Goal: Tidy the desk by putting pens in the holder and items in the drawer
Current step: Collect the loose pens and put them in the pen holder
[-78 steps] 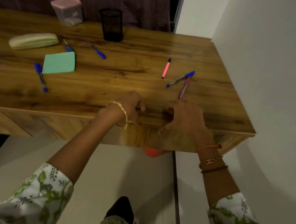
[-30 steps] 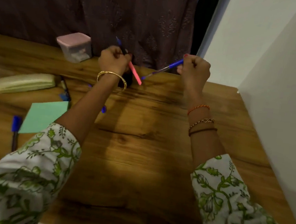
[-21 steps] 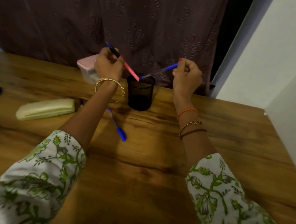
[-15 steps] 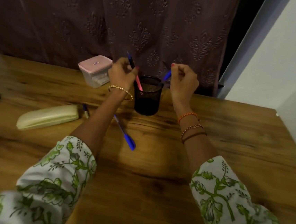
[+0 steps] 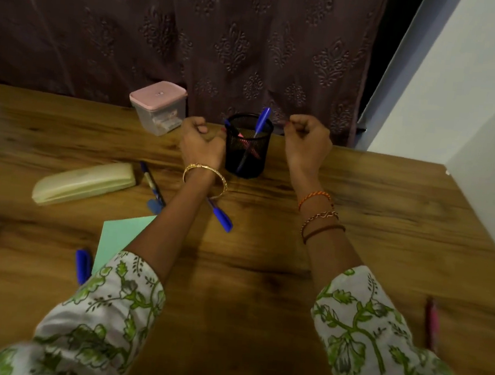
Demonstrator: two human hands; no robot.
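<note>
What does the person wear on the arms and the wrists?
Both arms have white sleeves printed with green leaves and vines, pushed up below the elbow. The left hand has one gold bangle at the wrist. The right hand has an orange thread band, a braided bracelet and a dark band.

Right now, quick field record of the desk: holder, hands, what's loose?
holder: black mesh cup at the back of the desk, upright
in holder: blue pen, pink pen
left hand: left of the holder, fingers curled, holding nothing
right hand: right of the holder, fingers curled, holding nothing
loose pens: blue pen under the left wrist, pink pen near the right edge, more at left
other items: pencil case, green notepad, pink-lidded box
</note>
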